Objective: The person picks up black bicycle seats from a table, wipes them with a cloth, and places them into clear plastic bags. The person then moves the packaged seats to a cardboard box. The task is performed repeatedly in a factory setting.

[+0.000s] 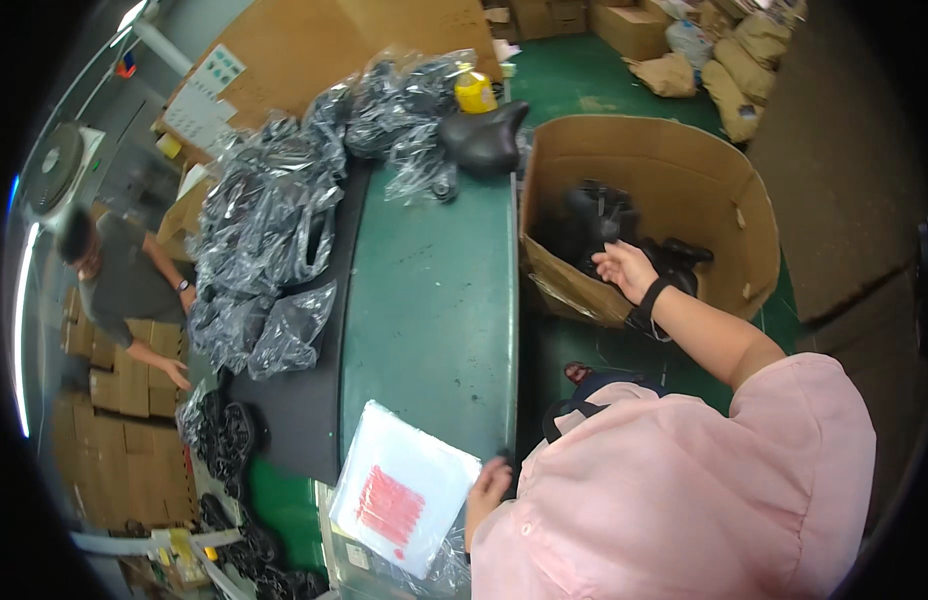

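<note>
Over the near side of a large cardboard box (684,128), my right hand (627,270) has its fingers curled against the lower end of a black bicycle saddle (599,208). The fingers look closed on it, though their far side is hidden. Other black saddles (684,255) lie in the box beside my wrist, which wears a black band. My left hand (492,482) is at the table's near right edge, its fingers loosely bent and slightly apart. Next to it lies a stack of white plastic bags (434,465) with a red printed patch.
On the green table (429,290), saddles in clear plastic (274,220) pile along the left and far sides. A bare black saddle (484,138) and a yellow bottle (475,90) stand at the far end. Across the table is a co-worker (124,270). Sacks (739,80) lie beyond the box.
</note>
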Tool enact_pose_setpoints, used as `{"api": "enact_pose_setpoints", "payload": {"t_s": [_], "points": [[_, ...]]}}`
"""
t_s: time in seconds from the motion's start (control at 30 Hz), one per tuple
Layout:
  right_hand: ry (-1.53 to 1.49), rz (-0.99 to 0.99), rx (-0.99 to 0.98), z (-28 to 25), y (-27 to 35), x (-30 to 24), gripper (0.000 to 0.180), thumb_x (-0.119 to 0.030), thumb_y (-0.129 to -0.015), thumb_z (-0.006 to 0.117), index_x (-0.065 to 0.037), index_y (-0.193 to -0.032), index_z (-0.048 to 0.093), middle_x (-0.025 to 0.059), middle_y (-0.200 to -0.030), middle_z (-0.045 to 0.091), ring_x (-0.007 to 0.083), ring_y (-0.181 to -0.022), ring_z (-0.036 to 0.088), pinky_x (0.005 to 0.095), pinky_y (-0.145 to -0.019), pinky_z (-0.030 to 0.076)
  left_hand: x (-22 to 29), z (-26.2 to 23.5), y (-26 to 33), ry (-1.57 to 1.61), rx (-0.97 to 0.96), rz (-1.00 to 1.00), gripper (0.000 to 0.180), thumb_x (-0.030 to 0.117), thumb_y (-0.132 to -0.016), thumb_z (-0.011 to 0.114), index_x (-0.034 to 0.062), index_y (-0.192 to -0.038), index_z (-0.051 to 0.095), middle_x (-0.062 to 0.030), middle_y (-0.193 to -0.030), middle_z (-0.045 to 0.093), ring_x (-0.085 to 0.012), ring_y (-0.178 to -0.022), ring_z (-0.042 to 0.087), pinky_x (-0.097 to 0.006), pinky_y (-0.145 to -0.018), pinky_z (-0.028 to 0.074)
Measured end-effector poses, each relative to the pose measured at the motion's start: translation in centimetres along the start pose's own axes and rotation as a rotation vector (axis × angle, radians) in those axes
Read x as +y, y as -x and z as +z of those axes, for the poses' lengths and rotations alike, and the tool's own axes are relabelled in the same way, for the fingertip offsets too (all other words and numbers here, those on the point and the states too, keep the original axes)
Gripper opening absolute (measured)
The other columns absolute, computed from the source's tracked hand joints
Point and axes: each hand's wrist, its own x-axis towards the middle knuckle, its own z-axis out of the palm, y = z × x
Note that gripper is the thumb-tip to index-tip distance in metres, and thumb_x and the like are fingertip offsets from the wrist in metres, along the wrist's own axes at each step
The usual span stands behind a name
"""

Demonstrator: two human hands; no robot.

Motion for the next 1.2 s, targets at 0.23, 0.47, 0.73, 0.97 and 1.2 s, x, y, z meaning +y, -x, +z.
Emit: {"api": "enact_pose_setpoints", "payload": {"t_s": [0.23,0.47,0.73,0.97,1.2], "points": [[1.154,0.152,-1.432,5.6,3.8,0.6,0.019,-0.021,-0.087,0.062,-0.003,-0.085,0.062,0.0025,-0.074,0.062,0.0131,-0.07,0.059,0.0307,-0.064,0.048,-1.8,3.8,4.9,-0.202,0.228,-0.078,0.038,0.022,-0.09,0.058,0.0013,-0.122,0.057,-0.0141,-0.108,0.065,-0.0269,-0.09,0.064,-0.037,-0.08,0.05],[1.462,0.258,-1.618,5.4,-0.7,-0.1,0.025,-0.025,-0.09,0.06,-0.004,-0.104,0.06,0.0091,-0.089,0.065,0.0177,-0.084,0.06,0.0326,-0.077,0.048,0.6,10.0,9.5,-0.057,0.487,-0.252,0.035,0.021,-0.09,0.056,0.0003,-0.118,0.059,-0.0165,-0.104,0.065,-0.0294,-0.089,0.064,-0.038,-0.079,0.05],[1.479,0.637,-1.673,11.5,-1.7,-0.7,0.036,-0.029,-0.092,0.059,-0.002,-0.116,0.058,0.0099,-0.104,0.066,0.0173,-0.096,0.061,0.0319,-0.086,0.048,4.5,16.2,13.0,-0.005,0.691,-0.256,0.031,0.021,-0.091,0.055,-0.0009,-0.112,0.062,-0.0192,-0.1,0.066,-0.0323,-0.089,0.064,-0.039,-0.077,0.05],[1.409,0.61,-1.739,17.0,1.5,3.0,0.035,-0.028,-0.092,0.059,-0.002,-0.115,0.058,0.0094,-0.104,0.066,0.0169,-0.095,0.061,0.0316,-0.085,0.048,6.7,17.3,15.4,-0.119,0.743,-0.07,0.03,0.02,-0.091,0.053,-0.002,-0.108,0.064,-0.0216,-0.096,0.066,-0.0348,-0.088,0.064,-0.04,-0.076,0.049],[1.36,0.584,-1.744,19.8,7.2,6.6,0.034,-0.027,-0.091,0.06,-0.002,-0.115,0.059,0.0088,-0.103,0.066,0.0164,-0.095,0.061,0.0313,-0.085,0.048,3.1,12.4,14.8,-0.054,0.513,-0.454,0.045,0.026,-0.086,0.061,0.0025,-0.125,0.055,-0.0132,-0.114,0.064,-0.0245,-0.101,0.061,-0.035,-0.087,0.047]]}}
